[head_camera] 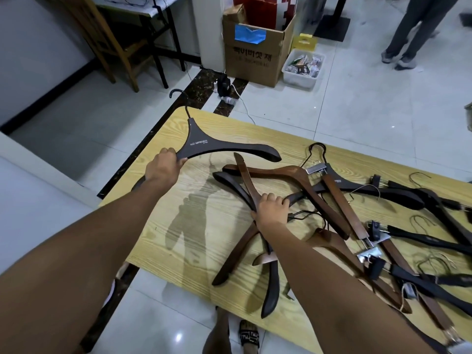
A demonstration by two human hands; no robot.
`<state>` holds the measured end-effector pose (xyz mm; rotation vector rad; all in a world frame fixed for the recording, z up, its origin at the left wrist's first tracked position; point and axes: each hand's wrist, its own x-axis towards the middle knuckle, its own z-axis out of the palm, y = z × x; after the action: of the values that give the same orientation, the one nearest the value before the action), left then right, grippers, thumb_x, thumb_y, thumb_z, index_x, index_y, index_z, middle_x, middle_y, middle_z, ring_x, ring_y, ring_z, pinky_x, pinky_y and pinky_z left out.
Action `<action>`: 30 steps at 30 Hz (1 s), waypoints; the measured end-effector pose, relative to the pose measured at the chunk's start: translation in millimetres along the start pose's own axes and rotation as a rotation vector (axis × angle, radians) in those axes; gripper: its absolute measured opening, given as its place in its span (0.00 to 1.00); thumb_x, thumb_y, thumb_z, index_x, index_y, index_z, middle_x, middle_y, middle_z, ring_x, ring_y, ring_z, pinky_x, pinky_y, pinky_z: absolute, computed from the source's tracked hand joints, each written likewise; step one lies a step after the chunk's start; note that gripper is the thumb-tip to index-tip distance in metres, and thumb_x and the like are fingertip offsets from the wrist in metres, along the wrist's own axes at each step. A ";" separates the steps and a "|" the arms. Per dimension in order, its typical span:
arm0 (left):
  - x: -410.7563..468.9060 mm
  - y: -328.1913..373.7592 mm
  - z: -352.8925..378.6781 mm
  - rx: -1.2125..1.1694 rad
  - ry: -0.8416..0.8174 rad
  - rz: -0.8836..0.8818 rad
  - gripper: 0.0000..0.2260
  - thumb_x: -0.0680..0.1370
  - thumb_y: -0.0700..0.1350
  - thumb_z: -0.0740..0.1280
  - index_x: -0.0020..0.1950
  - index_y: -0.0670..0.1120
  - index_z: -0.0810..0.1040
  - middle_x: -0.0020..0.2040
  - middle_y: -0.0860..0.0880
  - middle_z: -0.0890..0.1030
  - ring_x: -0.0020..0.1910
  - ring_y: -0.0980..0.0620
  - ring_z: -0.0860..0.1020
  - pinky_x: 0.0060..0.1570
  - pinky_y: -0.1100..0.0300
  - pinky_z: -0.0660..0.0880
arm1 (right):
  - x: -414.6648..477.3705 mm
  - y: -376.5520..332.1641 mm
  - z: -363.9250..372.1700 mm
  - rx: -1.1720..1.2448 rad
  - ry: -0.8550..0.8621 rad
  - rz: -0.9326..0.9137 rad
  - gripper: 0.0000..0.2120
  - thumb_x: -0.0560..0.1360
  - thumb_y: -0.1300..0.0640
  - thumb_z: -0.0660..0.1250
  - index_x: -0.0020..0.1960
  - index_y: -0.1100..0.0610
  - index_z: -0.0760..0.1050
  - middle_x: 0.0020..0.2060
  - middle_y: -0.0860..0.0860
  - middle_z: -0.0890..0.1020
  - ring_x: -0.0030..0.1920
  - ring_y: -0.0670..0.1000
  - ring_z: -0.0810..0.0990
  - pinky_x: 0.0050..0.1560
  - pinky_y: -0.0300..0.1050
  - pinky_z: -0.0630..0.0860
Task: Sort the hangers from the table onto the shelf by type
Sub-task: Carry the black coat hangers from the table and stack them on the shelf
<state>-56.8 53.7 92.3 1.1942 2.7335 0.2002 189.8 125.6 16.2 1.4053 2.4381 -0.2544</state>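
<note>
My left hand (163, 164) grips one arm of a dark brown coat hanger (204, 146) with white lettering, held above the far left corner of the light wooden table (194, 205). My right hand (270, 208) is closed on the middle of a reddish-brown wooden hanger (245, 180) that crosses a dark hanger (235, 185) on the table. To the right lies a tangled pile of brown and black hangers, among them clip hangers (342, 203) with metal clamps. No shelf is in view.
Beyond the table on the tiled floor stand a cardboard box (252, 57), a white bin (302, 70) and a power strip (227, 98). A wooden chair (112, 44) stands at the far left. A person's legs (413, 29) are at the top right. My sandalled foot (249, 335) shows below.
</note>
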 end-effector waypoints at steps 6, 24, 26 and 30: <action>7.6 -6.6 -1.8 -0.001 0.012 -0.013 0.17 0.81 0.52 0.58 0.56 0.37 0.71 0.56 0.39 0.74 0.53 0.37 0.75 0.46 0.47 0.70 | 8.9 -8.7 3.4 0.034 0.014 0.052 0.19 0.79 0.51 0.60 0.66 0.59 0.66 0.61 0.56 0.75 0.62 0.58 0.74 0.69 0.56 0.57; 1.6 -19.1 -56.2 -0.055 0.150 -0.007 0.18 0.81 0.53 0.59 0.55 0.38 0.72 0.56 0.39 0.74 0.54 0.36 0.74 0.48 0.45 0.71 | -2.9 -33.5 -51.2 0.012 0.117 -0.157 0.26 0.78 0.53 0.64 0.72 0.61 0.62 0.61 0.59 0.70 0.56 0.62 0.77 0.53 0.52 0.72; 1.0 -23.6 -62.9 -0.062 0.159 -0.016 0.17 0.81 0.53 0.59 0.55 0.38 0.72 0.56 0.39 0.75 0.54 0.37 0.75 0.49 0.46 0.71 | -3.4 -41.7 -55.2 0.049 0.090 -0.182 0.28 0.78 0.52 0.64 0.73 0.61 0.60 0.63 0.60 0.68 0.57 0.62 0.76 0.54 0.53 0.73; 1.7 -41.5 -74.1 -0.063 0.183 -0.037 0.17 0.81 0.54 0.59 0.55 0.39 0.72 0.56 0.40 0.75 0.54 0.38 0.75 0.47 0.48 0.69 | -4.4 -71.2 -60.4 0.065 0.076 -0.298 0.29 0.78 0.48 0.63 0.73 0.60 0.59 0.66 0.61 0.67 0.60 0.64 0.75 0.57 0.57 0.72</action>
<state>-101.8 22.4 157.1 1.1611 2.8774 0.4068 119.4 104.8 74.0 1.0893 2.7216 -0.3569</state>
